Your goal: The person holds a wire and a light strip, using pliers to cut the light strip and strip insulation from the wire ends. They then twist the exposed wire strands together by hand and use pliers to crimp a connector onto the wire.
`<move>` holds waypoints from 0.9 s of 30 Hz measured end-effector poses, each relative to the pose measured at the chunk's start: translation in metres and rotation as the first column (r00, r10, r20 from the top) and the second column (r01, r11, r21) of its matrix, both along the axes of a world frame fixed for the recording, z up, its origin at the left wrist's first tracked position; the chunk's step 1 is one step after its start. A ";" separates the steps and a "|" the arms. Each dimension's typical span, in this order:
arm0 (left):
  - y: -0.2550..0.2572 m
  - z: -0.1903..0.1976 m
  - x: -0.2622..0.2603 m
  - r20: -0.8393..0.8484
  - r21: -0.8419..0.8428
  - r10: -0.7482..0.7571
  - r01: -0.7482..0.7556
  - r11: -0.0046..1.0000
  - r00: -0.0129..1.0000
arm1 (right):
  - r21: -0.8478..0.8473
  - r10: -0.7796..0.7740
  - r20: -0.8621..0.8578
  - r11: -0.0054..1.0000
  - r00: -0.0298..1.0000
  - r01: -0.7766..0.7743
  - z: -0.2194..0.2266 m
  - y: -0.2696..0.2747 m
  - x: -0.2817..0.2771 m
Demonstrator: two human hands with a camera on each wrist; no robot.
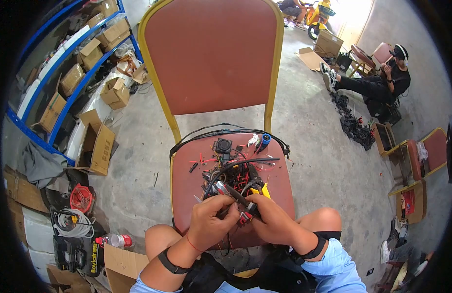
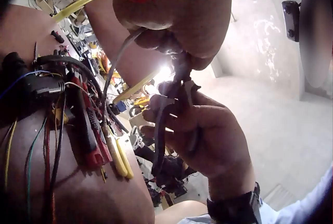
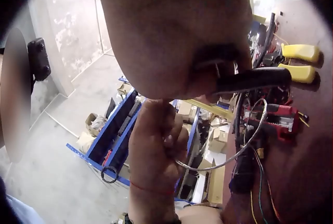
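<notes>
Both hands meet over the front of a red chair seat (image 1: pixel 187 185). My right hand (image 1: pixel 274 217) grips pliers (image 2: pixel 162 127) by their two dark handles, fingers curled round them. Their head points up at the fingertips of my left hand (image 1: pixel 213 217). Those fingers pinch a thin grey cable (image 3: pixel 223 164), which loops away towards the seat; its end is hidden between the hands. Beside them lie yellow-handled pliers (image 3: pixel 300 53) and a red-and-grey tool (image 3: pixel 276 120) among a heap of wires. A black connector (image 2: pixel 44 86) with thin coloured wires lies close by.
Behind the seat rises the chair's red backrest (image 1: pixel 211 58). A thick black cable (image 1: pixel 255 161) crosses the heap; a blue-ended connector (image 1: pixel 266 139) stands at its back. Blue shelving (image 1: pixel 84 80) with boxes is at left, an open carton (image 1: pixel 96 146) before it. Another person (image 1: pixel 377 85) sits at right.
</notes>
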State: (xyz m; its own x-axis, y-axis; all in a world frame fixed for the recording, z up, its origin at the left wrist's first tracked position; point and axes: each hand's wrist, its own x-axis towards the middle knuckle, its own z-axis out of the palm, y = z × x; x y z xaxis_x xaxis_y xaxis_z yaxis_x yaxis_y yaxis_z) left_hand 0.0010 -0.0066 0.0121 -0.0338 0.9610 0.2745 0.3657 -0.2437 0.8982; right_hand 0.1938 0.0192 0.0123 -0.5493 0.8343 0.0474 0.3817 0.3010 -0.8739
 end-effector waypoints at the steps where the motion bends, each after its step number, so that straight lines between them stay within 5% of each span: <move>1: 0.000 0.000 0.000 0.003 -0.003 -0.003 0.003 1.000 1.000 | 0.000 -0.006 -0.006 1.000 1.000 0.006 0.000 -0.001 0.000; 13: -0.004 0.006 -0.004 -0.030 -0.067 -0.042 0.040 0.997 0.999 | -0.218 -0.008 -0.043 0.976 0.999 -0.001 0.004 0.002 -0.005; 25: -0.007 0.011 -0.004 -0.026 0.035 -0.101 0.102 0.994 0.995 | -0.097 -0.074 0.105 0.992 0.992 0.084 0.000 0.002 -0.007; 27: -0.009 0.009 -0.004 -0.028 -0.008 -0.109 0.109 0.994 0.994 | -0.186 -0.071 0.124 0.978 0.990 0.093 0.007 -0.001 -0.007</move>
State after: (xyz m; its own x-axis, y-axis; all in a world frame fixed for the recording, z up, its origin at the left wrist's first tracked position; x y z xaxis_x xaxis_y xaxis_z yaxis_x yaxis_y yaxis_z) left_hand -0.0027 -0.0161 0.0213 0.0787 0.9603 0.2676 0.3628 -0.2777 0.8896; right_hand 0.1865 0.0181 0.0191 -0.4709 0.8642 -0.1772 0.5001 0.0960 -0.8606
